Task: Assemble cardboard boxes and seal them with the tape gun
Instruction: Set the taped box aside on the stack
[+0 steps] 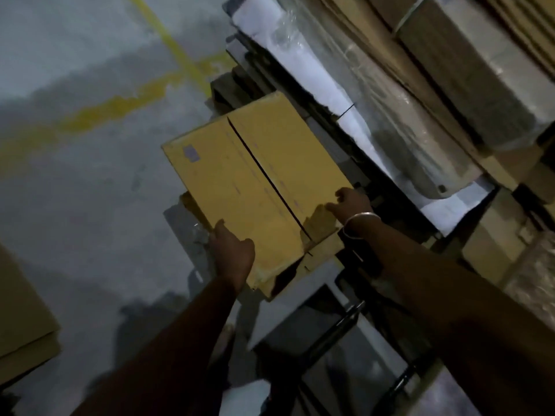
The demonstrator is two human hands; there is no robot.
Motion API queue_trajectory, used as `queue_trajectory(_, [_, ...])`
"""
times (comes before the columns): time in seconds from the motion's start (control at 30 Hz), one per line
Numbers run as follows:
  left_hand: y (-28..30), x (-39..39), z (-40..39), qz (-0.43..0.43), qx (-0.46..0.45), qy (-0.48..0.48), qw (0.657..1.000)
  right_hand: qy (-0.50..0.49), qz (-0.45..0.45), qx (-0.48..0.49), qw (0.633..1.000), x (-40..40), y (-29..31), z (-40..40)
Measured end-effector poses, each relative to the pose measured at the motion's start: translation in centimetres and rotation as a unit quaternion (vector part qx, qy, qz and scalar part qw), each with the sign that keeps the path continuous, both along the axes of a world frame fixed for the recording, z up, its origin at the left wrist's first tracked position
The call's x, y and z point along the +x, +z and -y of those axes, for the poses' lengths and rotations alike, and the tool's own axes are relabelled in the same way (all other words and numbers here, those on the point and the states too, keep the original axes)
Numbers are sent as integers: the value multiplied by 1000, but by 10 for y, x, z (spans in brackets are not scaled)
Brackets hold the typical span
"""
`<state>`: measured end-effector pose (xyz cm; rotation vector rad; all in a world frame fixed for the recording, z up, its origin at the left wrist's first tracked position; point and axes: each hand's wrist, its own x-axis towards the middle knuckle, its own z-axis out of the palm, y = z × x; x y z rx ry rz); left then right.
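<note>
The yellow-brown cardboard box (258, 187) lay ahead between both hands, its untaped centre seam running away from the person. The left hand (231, 253) gripped the near left edge; the right hand (351, 202) pressed curled fingers on the right flap, equally near.

Both hands, left (232, 253) and right (351, 204), grip the near edge of a yellow cardboard box (255, 181).

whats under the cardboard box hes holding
Below the cardboard box, a second cardboard edge sticks out at its near corner, with grey floor beyond. The left hand and right hand hold its near edge. Whatever lies directly beneath is covered.
</note>
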<state>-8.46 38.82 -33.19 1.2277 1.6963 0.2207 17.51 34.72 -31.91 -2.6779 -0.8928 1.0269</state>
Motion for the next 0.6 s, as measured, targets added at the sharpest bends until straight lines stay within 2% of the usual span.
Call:
queue_trajectory(0.13, [-36, 0, -21, -34, -14, 50, 998, -11, 29, -24, 999, 21, -29, -36])
queue_trajectory(0.4, [-84, 0, -24, 46, -63, 131, 988, -14, 93, -148, 984, 35, -51, -64])
queue_trajectory(0.53, [-81, -3, -27, 75, -67, 180, 978, -28, 107, -146, 983, 29, -42, -60])
queue_trajectory(0.6, [-72, -9, -31, 73, -58, 189, 978, -56, 93, -107, 988, 24, -35, -55])
